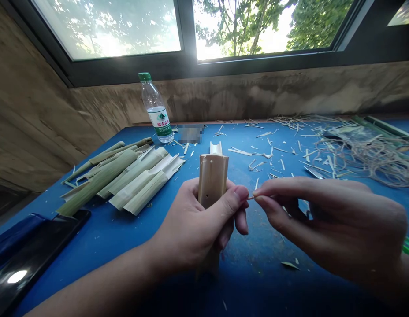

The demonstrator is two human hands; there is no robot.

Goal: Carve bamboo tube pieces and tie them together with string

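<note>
Blue tabletop (115, 231) underlies bamboo (213, 176) upright in left grip (196, 222).

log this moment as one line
left hand: grips tan block | right hand: pinches thin strand near left thumb | left side: split stalk pieces, bottle | right side: tangled fibres

Over a blue table (115, 233), the left hand (194, 224) grips a bamboo piece (212, 178); the right hand (336, 226) pinches a sliver (251, 198).
</note>
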